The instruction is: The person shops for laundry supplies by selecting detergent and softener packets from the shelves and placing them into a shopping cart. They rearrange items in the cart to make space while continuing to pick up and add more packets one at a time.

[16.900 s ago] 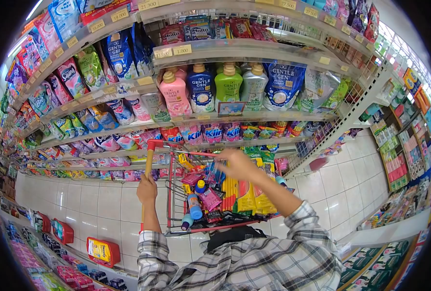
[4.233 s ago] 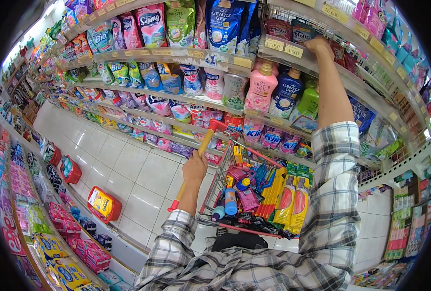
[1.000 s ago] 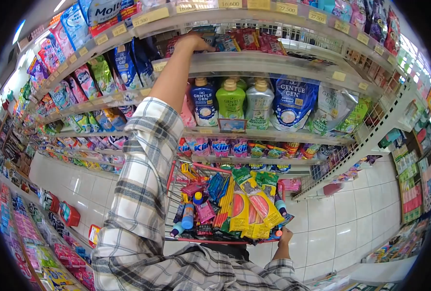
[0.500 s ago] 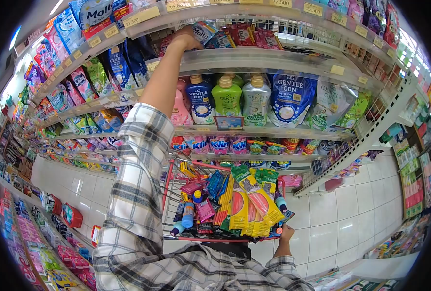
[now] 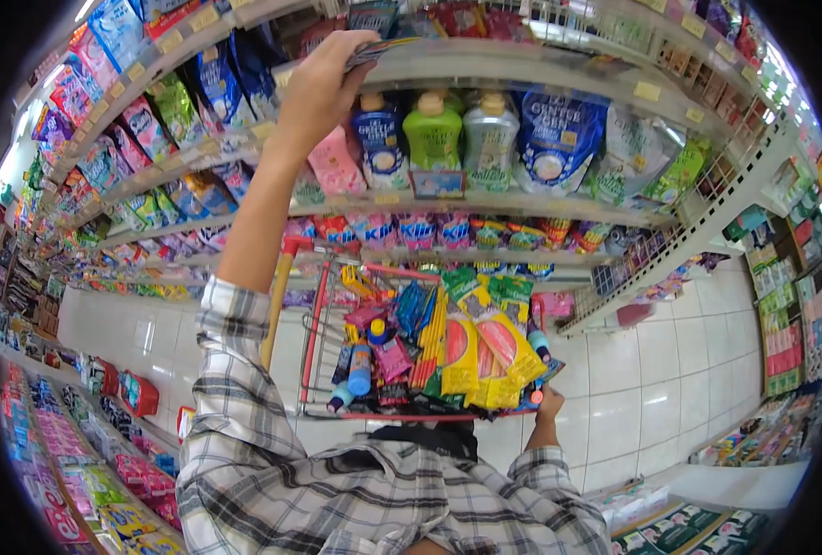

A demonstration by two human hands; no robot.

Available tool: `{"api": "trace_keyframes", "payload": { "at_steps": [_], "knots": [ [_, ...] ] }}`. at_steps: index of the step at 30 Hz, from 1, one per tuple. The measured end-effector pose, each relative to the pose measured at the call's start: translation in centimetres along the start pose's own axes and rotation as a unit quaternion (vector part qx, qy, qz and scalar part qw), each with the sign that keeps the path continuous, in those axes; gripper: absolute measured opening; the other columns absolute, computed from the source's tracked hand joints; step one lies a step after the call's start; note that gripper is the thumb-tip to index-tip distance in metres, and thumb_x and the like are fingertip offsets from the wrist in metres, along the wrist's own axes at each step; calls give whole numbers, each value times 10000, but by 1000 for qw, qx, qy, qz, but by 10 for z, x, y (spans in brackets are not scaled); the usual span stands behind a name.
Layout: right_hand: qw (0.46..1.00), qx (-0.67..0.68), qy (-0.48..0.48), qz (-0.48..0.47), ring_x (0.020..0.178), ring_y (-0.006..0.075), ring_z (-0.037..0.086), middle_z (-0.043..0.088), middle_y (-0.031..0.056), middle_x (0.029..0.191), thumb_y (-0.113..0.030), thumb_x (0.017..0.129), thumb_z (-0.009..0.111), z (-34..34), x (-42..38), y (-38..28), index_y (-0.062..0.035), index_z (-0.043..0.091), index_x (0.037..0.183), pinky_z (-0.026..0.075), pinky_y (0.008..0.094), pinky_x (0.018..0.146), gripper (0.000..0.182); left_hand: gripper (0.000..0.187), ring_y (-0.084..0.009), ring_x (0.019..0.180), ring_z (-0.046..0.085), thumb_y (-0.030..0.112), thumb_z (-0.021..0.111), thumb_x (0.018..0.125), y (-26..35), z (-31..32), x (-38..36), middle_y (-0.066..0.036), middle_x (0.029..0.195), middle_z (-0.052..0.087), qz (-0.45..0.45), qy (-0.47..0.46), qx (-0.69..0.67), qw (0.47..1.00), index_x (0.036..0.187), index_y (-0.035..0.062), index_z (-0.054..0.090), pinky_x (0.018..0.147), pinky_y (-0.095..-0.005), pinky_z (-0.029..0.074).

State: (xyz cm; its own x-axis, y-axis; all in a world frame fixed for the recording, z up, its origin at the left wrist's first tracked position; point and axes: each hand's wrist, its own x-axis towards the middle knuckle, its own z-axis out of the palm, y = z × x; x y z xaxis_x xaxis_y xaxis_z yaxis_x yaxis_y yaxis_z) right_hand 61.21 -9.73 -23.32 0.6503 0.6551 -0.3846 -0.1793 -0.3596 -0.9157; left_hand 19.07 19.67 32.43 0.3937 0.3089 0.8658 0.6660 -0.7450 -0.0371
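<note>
My left hand (image 5: pixel 323 92) is raised in front of the upper shelf, closed around a thin stack of sachets (image 5: pixel 383 50) seen edge-on. Below that hand stand a pink bottle (image 5: pixel 337 162), a blue bottle (image 5: pixel 380 153) and a green bottle (image 5: pixel 433 139) of Gentle Gen detergent. Down at the right corner of the shopping cart, my right hand (image 5: pixel 548 405) is closed on the red cart handle (image 5: pixel 411 417); its fingers are partly hidden. Inside the cart lie yellow packs (image 5: pixel 499 347), a blue bottle with a yellow cap (image 5: pixel 360 370) and several small packets.
Shelves of detergent pouches (image 5: pixel 559 139) curve across the front and left. A yellow pole with a red top (image 5: pixel 282 296) stands left of the cart. Red baskets (image 5: pixel 138 393) sit on the tiled floor (image 5: pixel 614 370) at left. A white perforated shelf end (image 5: pixel 688 245) rises at right.
My left hand has drawn back from the upper shelf, bringing the sachets out past its edge. The view has shifted, and the cart appears slightly higher. My right hand stays on the handle.
</note>
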Motion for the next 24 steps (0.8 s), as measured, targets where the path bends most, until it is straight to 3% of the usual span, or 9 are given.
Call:
{"api": "trace_keyframes", "payload": {
  "at_steps": [4, 5, 6, 8, 10, 14, 18, 19, 24],
  "knots": [
    [994, -100, 8, -40, 604, 128, 495, 579, 38, 667, -178, 794, 678, -5, 12, 14, 70, 636, 688, 434, 315, 556, 273, 454, -231, 885, 670, 84, 739, 754, 40, -28, -93, -175, 968, 661, -173, -21, -107, 979, 1147, 7, 525, 746, -325, 509],
    [980, -141, -13, -139, 561, 95, 422, 511, -4, 587, -173, 796, 679, -6, 14, 20, 39, 557, 564, 377, 335, 491, 337, 508, -221, 890, 674, 120, 762, 743, 51, -30, -120, -185, 971, 670, -276, -48, -118, 953, 1173, -1, 518, 762, -321, 512],
    [999, -21, 8, -34, 566, 99, 430, 523, 4, 587, -170, 794, 677, -1, 7, 11, 38, 571, 574, 381, 333, 495, 321, 529, -231, 893, 672, 124, 765, 737, 55, -29, -150, -185, 968, 670, -307, -74, -111, 942, 1184, -3, 513, 766, -329, 511],
    [1000, 10, 9, 3, 574, 118, 481, 564, 28, 626, -162, 798, 652, 0, 10, 12, 38, 601, 614, 411, 327, 520, 276, 571, -252, 901, 669, 132, 772, 724, 60, -20, -218, -185, 962, 669, -359, -117, -98, 921, 1208, -6, 503, 773, -345, 510],
    [1000, 15, -2, 7, 569, 129, 499, 579, 37, 643, -150, 799, 644, -1, 12, 13, 42, 619, 641, 419, 323, 529, 250, 599, -313, 919, 661, 118, 761, 719, 66, -9, -284, -212, 982, 655, -310, -127, -53, 941, 1235, -5, 483, 773, -380, 506],
    [1000, -1, -5, 14, 597, 140, 552, 622, 59, 698, -144, 803, 642, 0, 9, 8, 60, 656, 721, 446, 317, 548, 220, 631, -405, 887, 627, 60, 720, 719, 87, 1, -386, -248, 957, 637, -404, -286, -61, 867, 1279, 26, 433, 729, -451, 503],
    [999, -3, -8, 32, 655, 165, 604, 656, 99, 785, -168, 827, 645, -1, 12, 9, 92, 661, 835, 482, 310, 587, 261, 745, -419, 877, 615, 35, 699, 695, 110, 0, -415, -270, 966, 619, -462, -447, -11, 766, 1360, 73, 366, 735, -479, 497],
    [999, -8, -9, 32, 665, 173, 609, 654, 107, 798, -195, 843, 648, -1, 12, 9, 98, 649, 846, 488, 311, 592, 293, 774, -419, 846, 621, 32, 687, 708, 116, -2, -419, -256, 925, 630, -448, -447, -2, 775, 1386, 108, 321, 701, -510, 489],
    [999, 9, -20, 28, 673, 178, 614, 650, 107, 798, -211, 851, 651, -5, 14, 14, 94, 628, 835, 495, 309, 599, 307, 493, -385, 803, 653, 30, 506, 827, 131, -4, -448, -205, 924, 634, -433, -455, 78, 774, 1301, 81, 383, 648, -475, 536]
  ]
}}
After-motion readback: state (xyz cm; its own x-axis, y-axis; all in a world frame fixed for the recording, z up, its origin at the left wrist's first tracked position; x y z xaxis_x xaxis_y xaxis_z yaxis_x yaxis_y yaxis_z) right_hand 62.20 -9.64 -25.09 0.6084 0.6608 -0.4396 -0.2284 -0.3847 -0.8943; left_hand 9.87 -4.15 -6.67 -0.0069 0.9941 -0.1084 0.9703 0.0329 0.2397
